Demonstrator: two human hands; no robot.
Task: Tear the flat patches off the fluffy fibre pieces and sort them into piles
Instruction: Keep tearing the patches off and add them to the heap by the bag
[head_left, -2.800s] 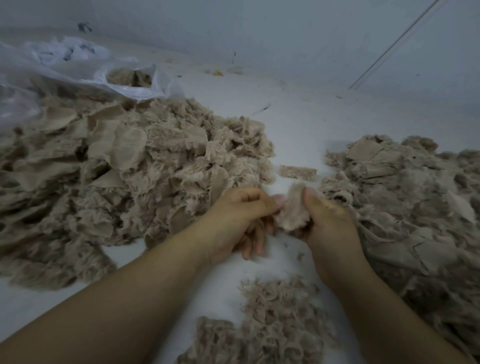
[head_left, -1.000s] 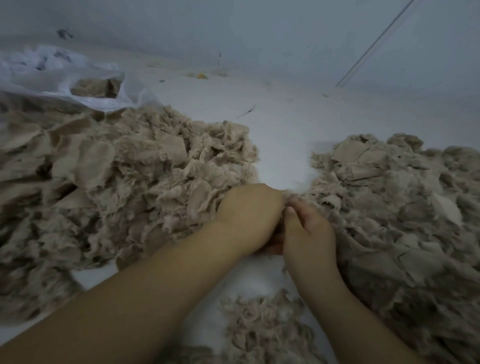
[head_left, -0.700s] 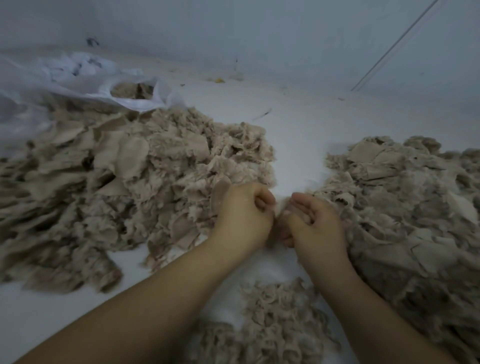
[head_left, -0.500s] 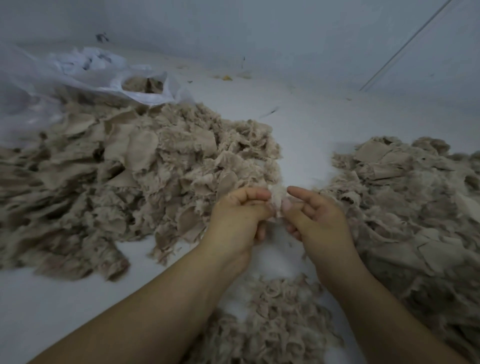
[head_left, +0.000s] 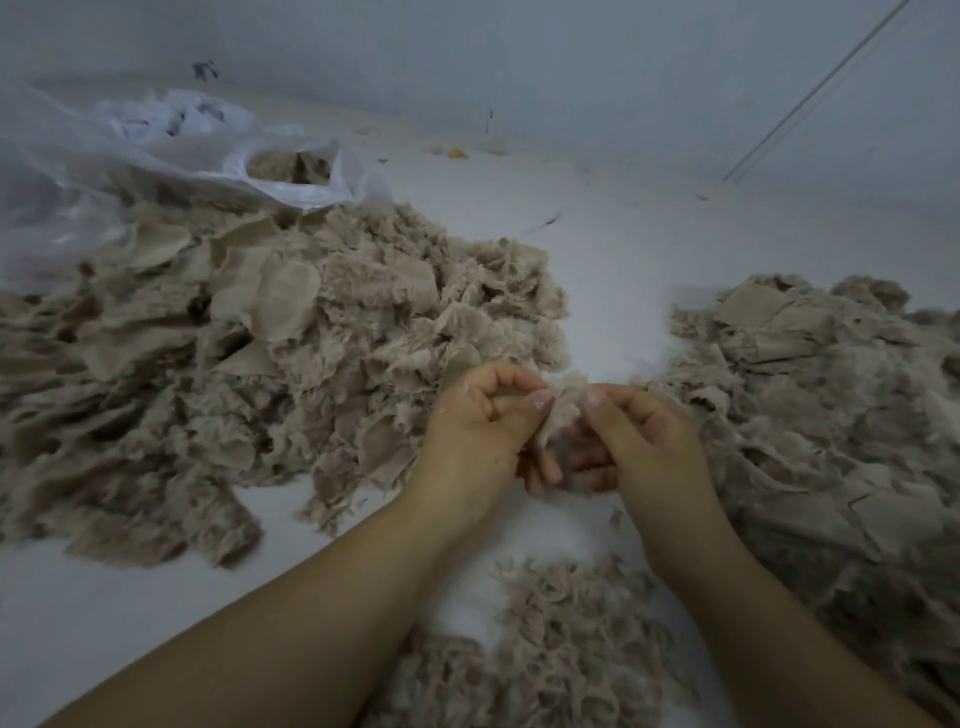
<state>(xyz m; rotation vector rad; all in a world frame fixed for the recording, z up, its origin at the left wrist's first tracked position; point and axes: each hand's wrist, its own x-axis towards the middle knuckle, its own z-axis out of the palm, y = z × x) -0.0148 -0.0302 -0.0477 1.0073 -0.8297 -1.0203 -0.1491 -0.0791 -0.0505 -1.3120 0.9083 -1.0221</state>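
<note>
Both hands have drawn slightly apart, left hand (head_left: 483, 415) and right hand (head_left: 641, 431) each pinching the fluffy piece (head_left: 563, 402) stretched upright between their thumbs, above the white surface (head_left: 613, 249).

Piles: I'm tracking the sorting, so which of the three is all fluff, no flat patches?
The small pile nearest the person, below the hands; the left and right piles show flat patches.

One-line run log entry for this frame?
phase: tearing | left hand: pinches fibre piece | right hand: pinches same piece | piles: left, right, near
</note>
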